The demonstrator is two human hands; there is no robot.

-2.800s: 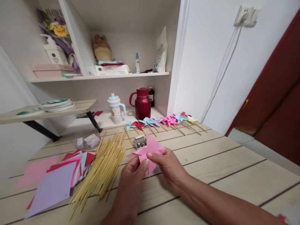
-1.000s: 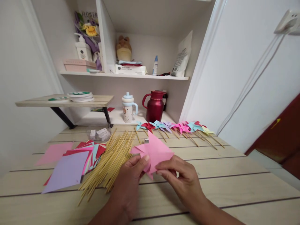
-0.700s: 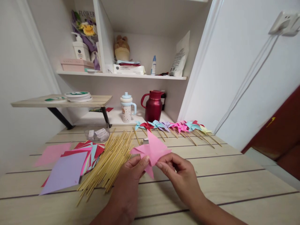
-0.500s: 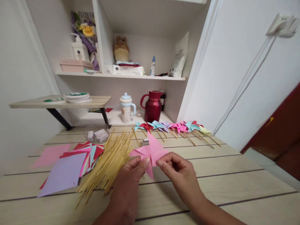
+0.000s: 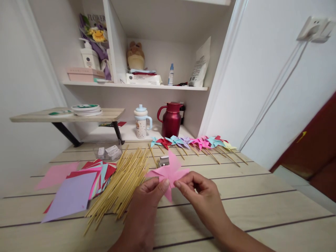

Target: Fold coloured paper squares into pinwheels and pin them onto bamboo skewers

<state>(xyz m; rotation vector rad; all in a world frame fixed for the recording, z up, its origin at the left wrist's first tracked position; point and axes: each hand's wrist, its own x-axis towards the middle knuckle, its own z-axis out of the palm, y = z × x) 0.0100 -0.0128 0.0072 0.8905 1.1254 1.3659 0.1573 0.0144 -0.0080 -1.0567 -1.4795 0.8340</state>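
Note:
A pink paper pinwheel (image 5: pixel 170 172) is held up over the wooden table (image 5: pixel 249 196), pinched at its middle by both hands. My left hand (image 5: pixel 147 206) grips it with thumb and fingers from the left. My right hand (image 5: pixel 202 196) pinches it from the right with thumb and forefinger. Just behind the pinwheel sits a small box of metal pins (image 5: pixel 164 160). A pile of bamboo sticks (image 5: pixel 123 180) lies left of my left hand.
Coloured paper squares (image 5: pixel 78 182) lie at the left. A row of finished pinwheels on sticks (image 5: pixel 194 142) lines the back of the table. A red jug (image 5: pixel 171 119), a cup (image 5: pixel 141 122), a small side shelf (image 5: pixel 65 114) and wall shelves stand behind.
The folded flaps have been drawn in, so the pink paper now looks like a tighter pinwheel. My right fingers moved to its centre. The view shifted slightly.

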